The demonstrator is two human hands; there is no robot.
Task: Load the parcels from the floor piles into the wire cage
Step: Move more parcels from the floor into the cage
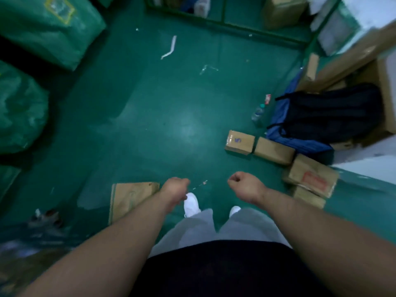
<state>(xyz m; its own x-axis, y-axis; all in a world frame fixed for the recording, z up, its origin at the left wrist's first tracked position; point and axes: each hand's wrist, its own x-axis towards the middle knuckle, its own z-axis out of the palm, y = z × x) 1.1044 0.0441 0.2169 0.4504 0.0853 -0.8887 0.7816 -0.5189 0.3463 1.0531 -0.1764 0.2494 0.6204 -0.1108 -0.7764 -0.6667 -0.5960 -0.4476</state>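
Both my hands hang in front of me over the green floor and hold nothing. My left hand [174, 187] has its fingers curled loosely downward, just right of a flat cardboard parcel [130, 199] lying on the floor. My right hand [244, 185] is loosely curled too. To its right lie several brown cardboard parcels: one marked with a purple letter [239, 142], a plain one [273, 150] beside it, and a larger one with a red stamp [311, 175] on top of another. A green frame [222, 20] at the top may be the cage; it is blurred.
Big green sacks [42, 28] fill the left side. A black and blue backpack [327, 112] leans on large cardboard boxes [353, 58] at the right, with a plastic bottle [258, 113] beside it. White scraps [170, 48] litter the floor. My white shoes [191, 204] stand below my hands.
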